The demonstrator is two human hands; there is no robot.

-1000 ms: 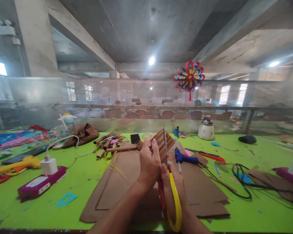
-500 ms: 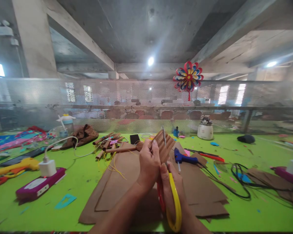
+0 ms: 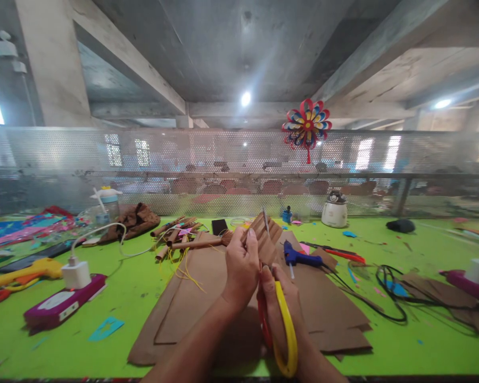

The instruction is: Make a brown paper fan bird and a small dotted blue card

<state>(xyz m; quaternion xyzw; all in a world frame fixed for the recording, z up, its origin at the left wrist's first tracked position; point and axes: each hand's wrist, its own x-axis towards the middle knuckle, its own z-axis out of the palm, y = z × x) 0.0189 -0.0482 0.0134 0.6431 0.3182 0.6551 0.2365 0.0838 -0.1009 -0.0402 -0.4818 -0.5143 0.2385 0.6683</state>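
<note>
My left hand (image 3: 242, 266) is closed on a folded piece of brown paper (image 3: 274, 239) with pleats along it. In my right hand (image 3: 281, 295) are scissors (image 3: 289, 335) with one yellow and one red handle loop. A scissor blade stands up against the pleated paper, and its tip shows above the paper's top edge. Both hands are close together over large sheets of brown paper (image 3: 199, 303) lying on the green table. Rolled brown paper tubes (image 3: 201, 242) with yellow strings lie just beyond my left hand.
A blue glue gun (image 3: 301, 256) with a black cord lies right of my hands. Purple power strips (image 3: 66, 303) sit at both sides. Yellow-handled scissors (image 3: 27, 271) are at far left. A white bottle (image 3: 335, 210) stands near the perforated metal screen (image 3: 207, 154).
The scissor blade tilts slightly more to the left, and its handles have shifted a little. My left hand keeps its hold on the pleated paper. The whole view has drifted slightly.
</note>
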